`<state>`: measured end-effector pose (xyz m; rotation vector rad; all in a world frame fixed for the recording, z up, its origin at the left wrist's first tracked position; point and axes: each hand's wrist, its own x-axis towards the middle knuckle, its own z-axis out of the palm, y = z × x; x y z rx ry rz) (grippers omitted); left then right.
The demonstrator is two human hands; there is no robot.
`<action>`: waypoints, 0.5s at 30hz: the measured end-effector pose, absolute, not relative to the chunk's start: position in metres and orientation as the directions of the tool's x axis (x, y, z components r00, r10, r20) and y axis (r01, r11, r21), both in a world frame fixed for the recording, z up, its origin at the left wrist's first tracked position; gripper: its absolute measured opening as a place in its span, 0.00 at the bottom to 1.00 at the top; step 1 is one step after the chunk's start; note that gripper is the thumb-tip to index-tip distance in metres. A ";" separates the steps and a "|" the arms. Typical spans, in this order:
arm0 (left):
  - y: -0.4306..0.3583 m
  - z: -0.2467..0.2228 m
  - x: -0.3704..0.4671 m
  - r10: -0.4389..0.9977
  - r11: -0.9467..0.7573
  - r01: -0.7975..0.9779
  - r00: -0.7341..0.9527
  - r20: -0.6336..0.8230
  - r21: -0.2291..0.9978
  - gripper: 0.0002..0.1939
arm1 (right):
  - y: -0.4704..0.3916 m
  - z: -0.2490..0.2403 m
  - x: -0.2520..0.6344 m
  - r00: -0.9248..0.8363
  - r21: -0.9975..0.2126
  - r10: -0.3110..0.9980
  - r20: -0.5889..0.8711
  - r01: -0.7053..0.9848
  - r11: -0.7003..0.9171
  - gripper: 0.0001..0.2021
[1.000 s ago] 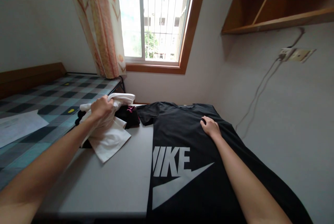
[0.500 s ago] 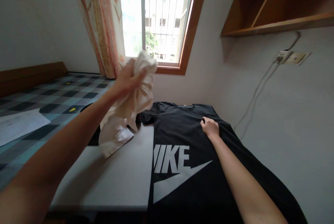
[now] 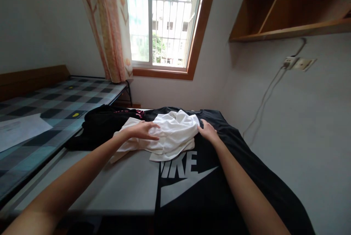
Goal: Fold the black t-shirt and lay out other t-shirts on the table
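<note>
A crumpled white garment (image 3: 175, 127) lies bunched over the chest of the black T-shirt (image 3: 189, 194) and partly over the white tabletop (image 3: 117, 184). My left hand (image 3: 142, 131) rests at its left part, thumb and fingers apart, gripping nothing. My right hand (image 3: 208, 132) is at the garment's right edge above the black shirt, its fingers parted and the tips at the cloth. The black shirt is spread flat, with grey NIKE lettering and a swoosh; the white cloth covers part of the lettering's top.
A dark bundle of clothing (image 3: 104, 125) with pink marks lies at the table's back left. Beyond is a bed with a checked cover (image 3: 68, 98) and a paper sheet (image 3: 23, 129). A wooden shelf (image 3: 290, 32) and a plugged cord (image 3: 264, 99) are on the right wall.
The white garment, held up in my left hand before, now lies on the black shirt and the left hand has loosened. My right hand has shifted slightly left to the garment's edge.
</note>
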<state>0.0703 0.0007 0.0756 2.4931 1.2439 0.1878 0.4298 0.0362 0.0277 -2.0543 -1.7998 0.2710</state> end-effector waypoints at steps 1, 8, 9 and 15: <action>-0.003 0.070 0.070 0.783 -0.569 0.736 0.621 -0.032 0.367 0.34 | 0.037 0.024 0.422 0.109 -0.475 0.984 0.138 0.879 -0.031 0.30; -0.014 0.033 0.076 0.792 -0.611 0.712 0.546 0.273 0.348 0.15 | 0.030 -0.011 0.393 0.092 -0.607 0.941 0.327 0.783 0.134 0.18; -0.013 0.029 0.078 0.796 -0.604 0.713 0.518 0.313 0.356 0.12 | 0.030 -0.013 0.396 0.108 -0.647 0.931 0.348 0.747 0.155 0.15; -0.010 0.011 0.082 0.787 -0.582 0.731 0.398 0.472 0.355 0.08 | 0.038 -0.011 0.413 0.320 -0.933 0.887 0.332 0.249 0.259 0.19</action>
